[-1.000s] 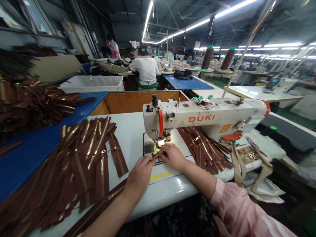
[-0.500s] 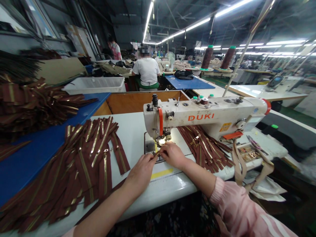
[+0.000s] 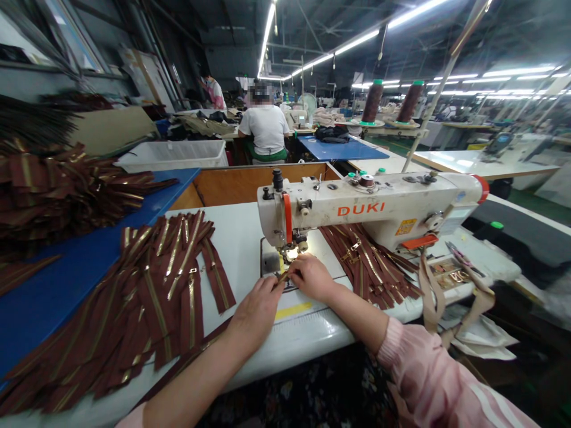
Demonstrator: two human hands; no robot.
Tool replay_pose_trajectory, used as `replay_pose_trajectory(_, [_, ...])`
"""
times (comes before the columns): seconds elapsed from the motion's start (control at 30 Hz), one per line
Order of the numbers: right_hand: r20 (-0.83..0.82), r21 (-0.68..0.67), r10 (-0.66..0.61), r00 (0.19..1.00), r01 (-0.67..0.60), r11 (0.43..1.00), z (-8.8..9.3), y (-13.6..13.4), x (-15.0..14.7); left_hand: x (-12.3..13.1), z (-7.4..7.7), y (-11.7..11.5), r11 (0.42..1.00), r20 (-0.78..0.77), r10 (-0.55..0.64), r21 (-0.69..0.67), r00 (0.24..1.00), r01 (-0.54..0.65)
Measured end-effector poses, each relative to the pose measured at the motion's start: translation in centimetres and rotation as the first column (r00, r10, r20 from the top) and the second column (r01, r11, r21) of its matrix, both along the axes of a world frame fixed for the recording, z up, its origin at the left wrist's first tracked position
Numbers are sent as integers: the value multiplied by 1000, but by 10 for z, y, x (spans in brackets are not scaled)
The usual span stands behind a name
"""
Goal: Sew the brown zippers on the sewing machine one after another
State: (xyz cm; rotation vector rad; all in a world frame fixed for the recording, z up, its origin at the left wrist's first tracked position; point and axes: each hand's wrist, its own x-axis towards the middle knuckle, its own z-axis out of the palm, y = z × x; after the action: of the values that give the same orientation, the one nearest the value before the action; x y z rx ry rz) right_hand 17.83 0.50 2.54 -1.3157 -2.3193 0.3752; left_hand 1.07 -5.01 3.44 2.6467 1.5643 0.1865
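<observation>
Right here at the needle, both hands are together: the left hand and the right hand meet fingertip to fingertip, pinching a narrow zipper end with a gold glint to it. It lies on the machine bed, just in front of the presser foot, and the fingers hide most of it, so exactly how it's held is hard to call. Below the wrists, a strip of yellow tape marks the white sewing table. To the left, a big heap of maroon zippers with gold teeth sprawls across the table, while a second bunch lies behind the machine, under its arm. Over on the right, beige straps hang by a tray of brass fittings, with pink-handled snips lying right beside them. Above it all stands the white DUKI sewing machine. Further left, more zippers pile up on a blue bench, with a clear plastic bin beyond. Further out, a co-worker in a white shirt sits with their back to us, and two big thread cones stand out on the far right.
</observation>
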Motion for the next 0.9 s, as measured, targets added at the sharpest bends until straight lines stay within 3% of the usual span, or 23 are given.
replay_pose_trajectory(0.13, [57, 28, 5, 998, -6, 1000, 3, 1, -2, 6, 11, 4, 997, 13, 31, -71, 999, -30])
replay_pose_trajectory(0.27, [86, 40, 39, 996, -42, 998, 6, 6, -3, 9, 13, 16, 991, 154, -2, -132, 988, 22])
replay_pose_trajectory(0.47, [51, 46, 46, 998, -49, 998, 6, 8, -3, 9, 4, 15, 996, 248, -82, -23, 965, 91])
replay_pose_trajectory(0.73, [5, 45, -9, 1000, 9, 999, 2, 7, -5, -9, -11, 12, 954, 30, -231, 203, 972, 221])
replay_pose_trajectory(0.9, [17, 47, -14, 1000, 13, 999, 1, 7, -6, -20, -21, 20, 903, -76, -347, 241, 935, 355])
